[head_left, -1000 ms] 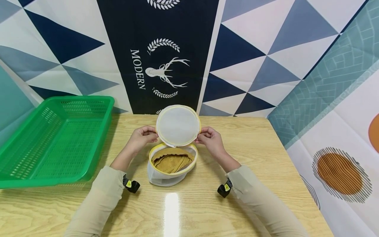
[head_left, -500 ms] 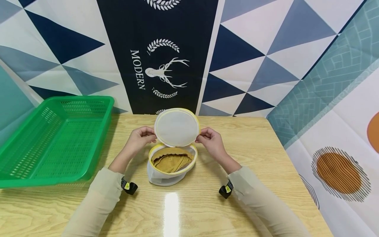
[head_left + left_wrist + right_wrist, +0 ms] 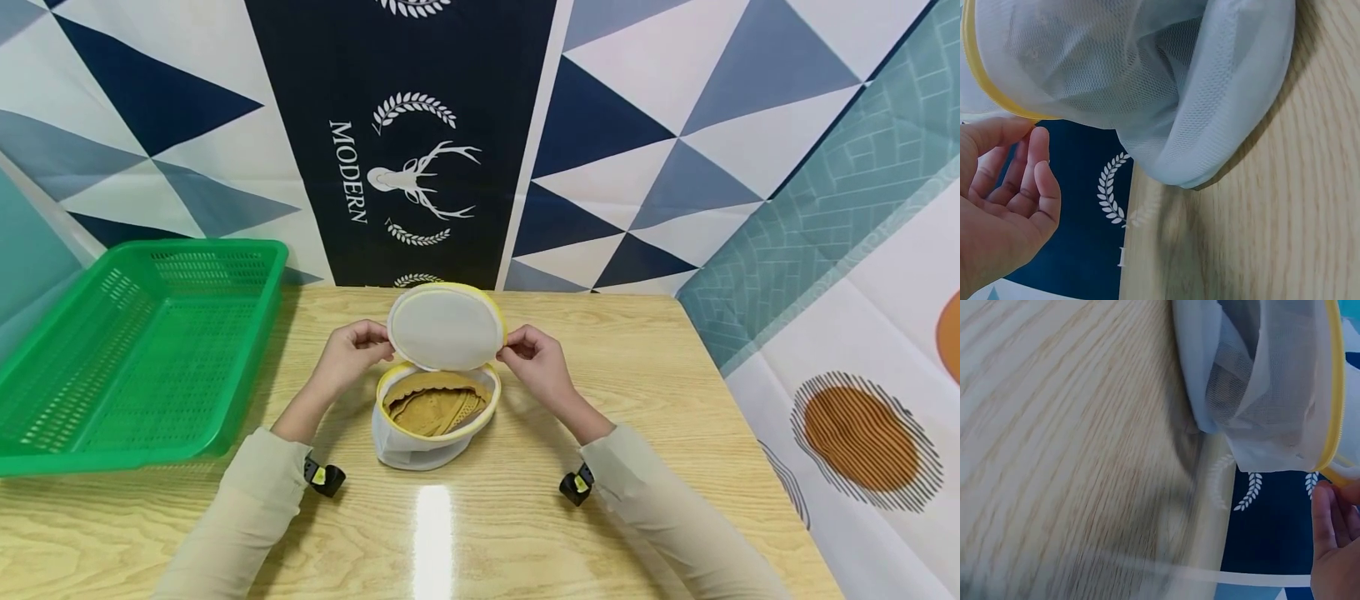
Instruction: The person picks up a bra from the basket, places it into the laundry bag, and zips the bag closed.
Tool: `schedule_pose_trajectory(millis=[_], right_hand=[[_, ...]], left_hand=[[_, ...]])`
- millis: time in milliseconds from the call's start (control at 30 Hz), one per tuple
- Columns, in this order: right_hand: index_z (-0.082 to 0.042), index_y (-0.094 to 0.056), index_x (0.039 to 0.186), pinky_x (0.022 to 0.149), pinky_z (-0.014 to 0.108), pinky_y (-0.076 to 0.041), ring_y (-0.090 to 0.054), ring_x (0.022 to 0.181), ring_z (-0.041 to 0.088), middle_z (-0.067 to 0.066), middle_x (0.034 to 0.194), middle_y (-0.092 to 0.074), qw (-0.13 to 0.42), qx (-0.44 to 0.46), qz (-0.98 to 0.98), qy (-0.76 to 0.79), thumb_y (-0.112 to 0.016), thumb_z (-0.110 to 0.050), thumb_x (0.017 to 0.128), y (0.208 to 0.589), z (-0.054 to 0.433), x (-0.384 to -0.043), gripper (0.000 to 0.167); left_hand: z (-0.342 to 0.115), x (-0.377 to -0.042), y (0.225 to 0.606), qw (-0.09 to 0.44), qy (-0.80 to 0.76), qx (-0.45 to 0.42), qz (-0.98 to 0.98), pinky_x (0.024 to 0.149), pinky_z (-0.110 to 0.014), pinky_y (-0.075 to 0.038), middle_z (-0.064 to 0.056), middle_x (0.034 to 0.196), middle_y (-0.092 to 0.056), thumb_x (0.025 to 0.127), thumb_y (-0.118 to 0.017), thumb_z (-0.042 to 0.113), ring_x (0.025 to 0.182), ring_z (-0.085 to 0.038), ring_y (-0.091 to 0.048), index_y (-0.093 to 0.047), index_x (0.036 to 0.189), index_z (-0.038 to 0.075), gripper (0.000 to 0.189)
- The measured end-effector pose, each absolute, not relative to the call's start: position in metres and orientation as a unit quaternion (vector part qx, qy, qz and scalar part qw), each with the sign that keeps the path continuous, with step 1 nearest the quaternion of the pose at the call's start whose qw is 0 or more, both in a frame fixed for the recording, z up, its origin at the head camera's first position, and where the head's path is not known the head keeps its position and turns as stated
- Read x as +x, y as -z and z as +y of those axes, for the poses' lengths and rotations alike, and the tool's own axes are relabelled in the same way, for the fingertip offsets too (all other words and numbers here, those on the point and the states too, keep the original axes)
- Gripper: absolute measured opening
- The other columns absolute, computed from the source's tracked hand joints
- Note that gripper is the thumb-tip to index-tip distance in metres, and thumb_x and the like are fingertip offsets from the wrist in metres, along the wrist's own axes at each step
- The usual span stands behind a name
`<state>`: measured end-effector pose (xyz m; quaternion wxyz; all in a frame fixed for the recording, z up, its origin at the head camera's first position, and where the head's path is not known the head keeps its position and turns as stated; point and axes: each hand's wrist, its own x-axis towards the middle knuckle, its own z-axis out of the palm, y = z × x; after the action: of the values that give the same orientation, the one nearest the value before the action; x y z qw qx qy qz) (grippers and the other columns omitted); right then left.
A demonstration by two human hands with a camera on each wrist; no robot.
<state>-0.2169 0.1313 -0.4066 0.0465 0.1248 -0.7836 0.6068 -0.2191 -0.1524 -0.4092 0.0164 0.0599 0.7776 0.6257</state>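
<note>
A white mesh laundry bag (image 3: pixel 408 450) with yellow zip edging stands on the table, its round top unzipped. Inside lies a mustard-coloured cloth item (image 3: pixel 435 412) with a wavy edge; its exact kind is unclear. The round lid (image 3: pixel 447 327) is tilted up at the back of the opening. My left hand (image 3: pixel 351 354) pinches the lid's left edge, while its right edge is pinched by my right hand (image 3: pixel 538 360). Mesh sides of the bag (image 3: pixel 1166 69) fill the top of the left wrist view. In the right wrist view, the yellow zip (image 3: pixel 1337 394) runs down to my fingertips.
A green plastic basket (image 3: pixel 258 358) with slotted sides stands at the left of the wooden table (image 3: pixel 637 375). Patterned cloth (image 3: pixel 420 50) hangs behind the table, and more hangs along the right side.
The lid has tipped down and forward toward the bag's opening, so it looks flatter. Both hands stay at its edges with little movement; the bag has stayed in place.
</note>
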Motion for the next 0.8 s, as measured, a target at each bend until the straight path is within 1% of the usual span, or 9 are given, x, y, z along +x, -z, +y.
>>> schedule_pose_trajectory(millis=[133, 267, 367, 433, 500, 667, 800], right_hand=[[0.006, -0.063, 0.086, 0.073, 0.018, -0.051, -0.059, 0.074, -0.001, 0.023, 0.088, -0.065, 0.075, 0.148, -0.806, -0.568, -0.061, 0.006, 0.084, 0.4088, 0.1316, -0.2149, 0.003], [0.002, -0.064, 0.080, 0.079, 0.024, -0.053, -0.061, 0.081, 0.002, 0.018, 0.089, -0.068, 0.105, 0.178, -0.823, -0.528, -0.061, 0.008, 0.083, 0.4105, 0.1323, -0.2127, 0.007], [0.000, -0.064, 0.078, 0.081, 0.028, -0.054, -0.065, 0.086, 0.010, 0.016, 0.091, -0.069, 0.127, 0.205, -0.830, -0.503, -0.060, 0.010, 0.082, 0.4122, 0.1329, -0.2115, 0.011], [-0.001, -0.064, 0.077, 0.080, 0.029, -0.055, -0.066, 0.086, 0.018, 0.015, 0.091, -0.069, 0.138, 0.225, -0.827, -0.496, -0.059, 0.011, 0.082, 0.4131, 0.1333, -0.2109, 0.013], [-0.001, -0.064, 0.078, 0.078, 0.028, -0.055, -0.067, 0.086, 0.022, 0.015, 0.090, -0.069, 0.145, 0.238, -0.826, -0.489, -0.059, 0.011, 0.082, 0.4134, 0.1337, -0.2105, 0.014], [-0.001, -0.064, 0.080, 0.076, 0.026, -0.055, -0.066, 0.082, 0.023, 0.014, 0.090, -0.070, 0.152, 0.257, -0.826, -0.479, -0.058, 0.012, 0.081, 0.4139, 0.1349, -0.2106, 0.014], [-0.001, -0.063, 0.076, 0.074, 0.026, -0.055, -0.066, 0.084, 0.024, 0.013, 0.088, -0.068, 0.179, 0.286, -0.827, -0.450, -0.060, 0.015, 0.078, 0.4154, 0.1362, -0.2110, 0.016]], left_hand=[[-0.1525, -0.2176, 0.4098, 0.010, -0.624, 0.062, 0.779, 0.069, -0.027, -0.054, 0.011, 0.076, -0.063, 0.085, -0.063, 0.000, 0.067, -0.001, -0.060, -0.060, 0.100, -0.011, 0.019], [-0.1535, -0.2159, 0.4104, 0.007, -0.621, 0.061, 0.782, 0.069, -0.026, -0.053, 0.015, 0.074, -0.062, 0.085, -0.063, -0.001, 0.067, -0.001, -0.060, -0.060, 0.099, -0.010, 0.017], [-0.1547, -0.2148, 0.4109, 0.008, -0.615, 0.058, 0.787, 0.067, -0.023, -0.052, 0.014, 0.074, -0.061, 0.085, -0.063, 0.000, 0.068, -0.002, -0.060, -0.061, 0.099, -0.009, 0.017], [-0.1553, -0.2141, 0.4111, 0.010, -0.611, 0.055, 0.790, 0.067, -0.022, -0.051, 0.012, 0.074, -0.062, 0.085, -0.063, 0.000, 0.069, -0.004, -0.060, -0.061, 0.100, -0.009, 0.017], [-0.1557, -0.2134, 0.4109, 0.014, -0.608, 0.052, 0.792, 0.068, -0.021, -0.051, 0.011, 0.076, -0.062, 0.086, -0.063, 0.001, 0.070, -0.004, -0.060, -0.061, 0.101, -0.008, 0.018], [-0.1563, -0.2115, 0.4098, 0.023, -0.610, 0.048, 0.791, 0.070, -0.022, -0.051, 0.008, 0.080, -0.063, 0.086, -0.062, 0.002, 0.071, -0.003, -0.060, -0.060, 0.103, -0.008, 0.020], [-0.1574, -0.2102, 0.4096, 0.026, -0.611, 0.050, 0.790, 0.070, -0.024, -0.052, 0.007, 0.081, -0.063, 0.087, -0.061, 0.002, 0.071, -0.005, -0.060, -0.060, 0.104, -0.008, 0.020]])
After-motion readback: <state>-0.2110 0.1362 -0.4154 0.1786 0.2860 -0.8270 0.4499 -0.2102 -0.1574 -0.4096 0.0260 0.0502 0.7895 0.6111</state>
